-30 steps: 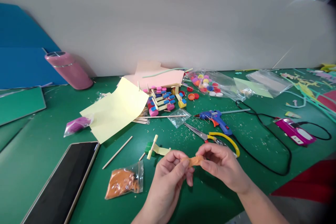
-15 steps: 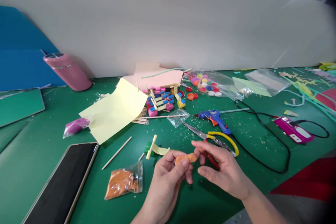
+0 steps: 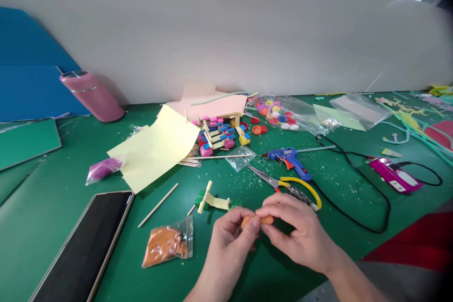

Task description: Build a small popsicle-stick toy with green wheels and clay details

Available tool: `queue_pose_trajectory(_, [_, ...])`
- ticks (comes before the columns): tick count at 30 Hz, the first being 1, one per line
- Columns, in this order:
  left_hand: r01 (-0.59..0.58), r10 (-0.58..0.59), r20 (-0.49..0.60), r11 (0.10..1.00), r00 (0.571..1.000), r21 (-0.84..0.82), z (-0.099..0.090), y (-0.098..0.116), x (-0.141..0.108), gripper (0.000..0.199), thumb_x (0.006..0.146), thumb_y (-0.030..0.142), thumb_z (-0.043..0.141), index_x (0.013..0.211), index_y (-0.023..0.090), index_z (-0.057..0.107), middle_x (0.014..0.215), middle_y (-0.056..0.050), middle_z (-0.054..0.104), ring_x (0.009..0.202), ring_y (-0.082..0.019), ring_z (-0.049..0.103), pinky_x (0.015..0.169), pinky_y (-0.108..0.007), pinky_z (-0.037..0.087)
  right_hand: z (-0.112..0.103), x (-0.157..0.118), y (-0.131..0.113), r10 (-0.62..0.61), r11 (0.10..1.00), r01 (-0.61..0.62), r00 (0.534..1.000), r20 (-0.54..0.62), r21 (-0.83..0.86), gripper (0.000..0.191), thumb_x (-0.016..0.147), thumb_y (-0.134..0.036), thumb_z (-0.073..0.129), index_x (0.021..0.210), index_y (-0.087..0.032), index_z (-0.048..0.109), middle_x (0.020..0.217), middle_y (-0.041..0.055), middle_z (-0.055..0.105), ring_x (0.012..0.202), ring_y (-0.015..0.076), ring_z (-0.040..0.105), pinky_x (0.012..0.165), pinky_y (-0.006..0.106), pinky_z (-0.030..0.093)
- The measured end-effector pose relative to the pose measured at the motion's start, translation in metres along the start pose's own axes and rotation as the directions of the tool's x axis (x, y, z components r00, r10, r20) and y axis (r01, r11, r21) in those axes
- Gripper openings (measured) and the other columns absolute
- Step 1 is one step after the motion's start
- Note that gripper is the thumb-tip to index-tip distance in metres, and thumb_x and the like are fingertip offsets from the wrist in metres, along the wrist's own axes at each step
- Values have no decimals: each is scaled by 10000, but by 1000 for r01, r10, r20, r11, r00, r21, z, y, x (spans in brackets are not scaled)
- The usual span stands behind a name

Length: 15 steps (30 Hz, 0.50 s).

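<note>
A small lump of orange modelling clay [image 3: 267,220] is pinched between both hands above the green table. My left hand [image 3: 231,245] grips its left part between thumb and fingers. My right hand [image 3: 300,233] has closed its thumb and fingertips on the right part, and the fingers hide some of the clay. To the left lies a clear zip bag of orange clay [image 3: 164,245]. Just beyond my left hand is a small piece made of pale yellow strips and sticks with green parts [image 3: 212,200].
Scissors [image 3: 269,178] and a blue glue gun [image 3: 292,158] lie beyond my right hand, with a black cord running right. A phone [image 3: 83,245], a wooden stick [image 3: 158,205] and yellow paper [image 3: 155,151] are at left. Coloured caps [image 3: 276,113] and a pink bottle [image 3: 94,96] stand farther back.
My right hand has moved left and its fingers have closed on the clay. My left hand has shifted slightly right and down, still holding the clay.
</note>
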<state>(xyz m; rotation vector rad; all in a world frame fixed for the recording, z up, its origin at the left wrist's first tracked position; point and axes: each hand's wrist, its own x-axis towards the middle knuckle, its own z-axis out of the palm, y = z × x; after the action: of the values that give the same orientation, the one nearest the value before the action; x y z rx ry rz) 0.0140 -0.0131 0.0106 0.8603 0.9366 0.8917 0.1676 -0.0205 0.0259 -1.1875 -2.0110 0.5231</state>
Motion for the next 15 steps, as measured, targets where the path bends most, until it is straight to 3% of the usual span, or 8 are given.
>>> queue_pose_trajectory(5, [-100,101,2,980,995,171,-3,-3,1,221,717,349,649,663,135,626,547,29,487,507,-84,375,465,-202,284,3,0,1,-8,993,-3,996,-93,-118,169,732,-106,600,870,-204,603,803,28,636,737,163,593,710,309,479])
queue_pose_trajectory(8, [-58,61,-18,991,998,118,-3,-4,1,223,725,337,642,637,135,606,530,31,491,496,-78,381,464,-197,279,3,-1,9,96,982,-132,965,-246,-132,151,751,-142,603,884,-212,606,825,36,641,761,178,596,732,333,482])
queue_pose_trajectory(11, [31,-32,-18,997,999,-70,-2,-2,0,210,746,310,627,635,133,602,521,23,520,483,-74,410,474,-194,301,0,-4,16,320,947,-312,878,-356,81,230,793,-204,588,1022,-228,581,870,42,639,756,166,604,678,294,502])
queue_pose_trajectory(15, [136,-111,98,943,989,-303,-2,-1,2,178,779,272,592,759,106,652,552,-25,604,452,-75,455,472,-198,326,-4,-5,17,574,759,-396,782,-244,518,270,796,-296,614,1058,-263,560,887,13,636,744,126,599,609,212,505])
